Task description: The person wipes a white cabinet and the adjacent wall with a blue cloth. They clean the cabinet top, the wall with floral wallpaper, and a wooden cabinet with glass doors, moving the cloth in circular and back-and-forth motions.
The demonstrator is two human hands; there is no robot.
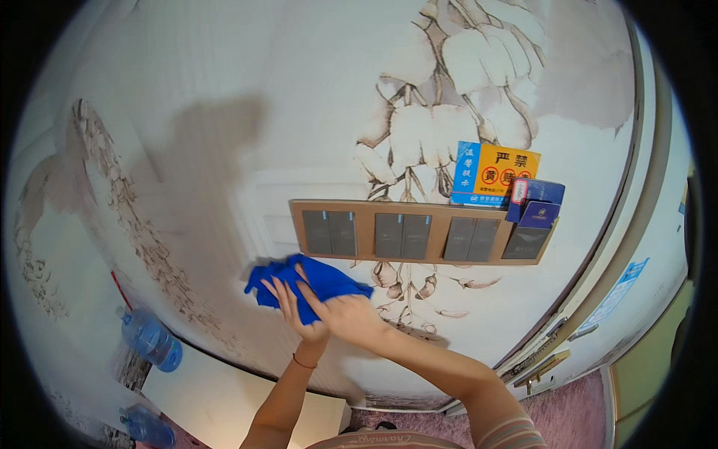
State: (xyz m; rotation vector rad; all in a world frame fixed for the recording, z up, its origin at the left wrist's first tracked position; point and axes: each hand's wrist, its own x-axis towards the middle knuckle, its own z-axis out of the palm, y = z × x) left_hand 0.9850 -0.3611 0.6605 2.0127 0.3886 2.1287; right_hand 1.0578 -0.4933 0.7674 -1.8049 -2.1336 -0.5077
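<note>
A blue cloth [331, 279] lies against the patterned wall [213, 224], just below the left end of a gold-framed panel of dark wall switches [331, 259]. My left hand [291, 311], with a thin red string on its wrist, presses the cloth with fingers spread. Over the cloth's lower right part rests my right hand [348, 314], its fingers reaching toward the left hand. The two hands touch or nearly touch at the cloth's lower edge.
Cards stand in a holder [527, 242] at the panel's right end, beside a yellow and blue sign [482, 174] bearing writing. A white cabinet [224, 393] holds a large water bottle [151, 339]; another bottle [148, 427] stands lower left. A door with a handle [544, 370] is at right.
</note>
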